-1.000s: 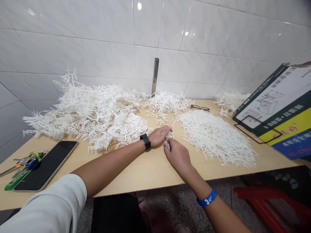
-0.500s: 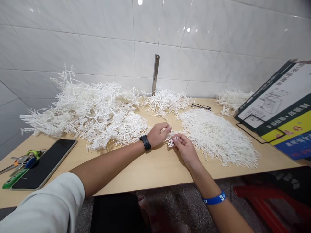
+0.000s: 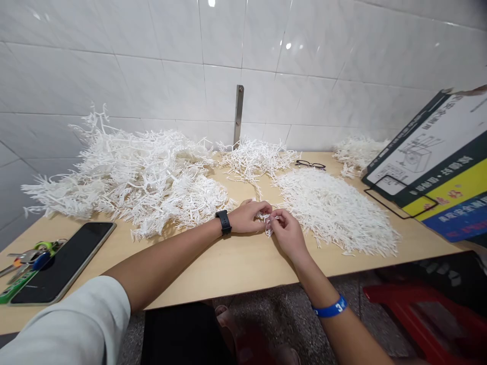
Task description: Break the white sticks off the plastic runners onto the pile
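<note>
My left hand point(image 3: 247, 217), with a black watch at its wrist, is curled around part of a white branched plastic piece point(image 3: 268, 230). Close against it, my right hand point(image 3: 289, 234) pinches the same piece between thumb and fingers. Much of the piece is hidden by the fingers. On the left rises a large tangled heap of white branched plastic pieces point(image 3: 140, 175). A smaller heap of thin white sprues point(image 3: 258, 154) lies behind my hands. To the right of my right hand spreads a flat pile of short white plastic bits point(image 3: 335, 208).
A phone point(image 3: 64, 263) and a bunch of keys point(image 3: 30, 258) lie at the table's left. Eyeglasses point(image 3: 310, 165) rest near the back. A printed box point(image 3: 437, 162) leans at the right behind a black wire frame point(image 3: 403, 213). A red stool point(image 3: 411, 304) stands below.
My hands have come closer together, and the left fingers have turned down onto the piece. The whole view has shifted slightly.
</note>
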Demonstrator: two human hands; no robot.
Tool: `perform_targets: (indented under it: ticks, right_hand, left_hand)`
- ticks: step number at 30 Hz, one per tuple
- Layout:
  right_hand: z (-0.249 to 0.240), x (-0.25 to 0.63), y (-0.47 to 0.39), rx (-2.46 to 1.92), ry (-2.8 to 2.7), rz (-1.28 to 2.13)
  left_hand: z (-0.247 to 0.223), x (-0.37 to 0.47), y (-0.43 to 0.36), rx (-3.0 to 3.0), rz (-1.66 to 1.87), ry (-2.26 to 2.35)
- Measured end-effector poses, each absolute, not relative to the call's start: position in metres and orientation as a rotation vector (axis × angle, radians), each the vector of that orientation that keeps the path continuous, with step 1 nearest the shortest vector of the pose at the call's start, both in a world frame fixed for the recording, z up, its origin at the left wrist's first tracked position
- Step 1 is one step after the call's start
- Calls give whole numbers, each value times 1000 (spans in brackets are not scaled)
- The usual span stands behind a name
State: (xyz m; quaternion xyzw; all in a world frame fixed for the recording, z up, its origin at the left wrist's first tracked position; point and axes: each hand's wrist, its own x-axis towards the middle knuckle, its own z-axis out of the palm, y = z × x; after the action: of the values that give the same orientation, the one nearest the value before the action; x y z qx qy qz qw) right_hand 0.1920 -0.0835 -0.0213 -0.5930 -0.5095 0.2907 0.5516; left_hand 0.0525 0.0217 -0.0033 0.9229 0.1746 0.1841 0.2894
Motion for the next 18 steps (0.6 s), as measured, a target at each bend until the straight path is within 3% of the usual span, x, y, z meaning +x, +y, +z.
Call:
perform_targets:
  ticks: [11,18]
  right_hand:
    - [-24,186,-87,-1443,-1725,155]
    - [-25,191,-91,-1545,-1568,251]
  left_hand:
    - [-5,51,15,2786,461,687]
    - [-6,51,15,2954,412,880]
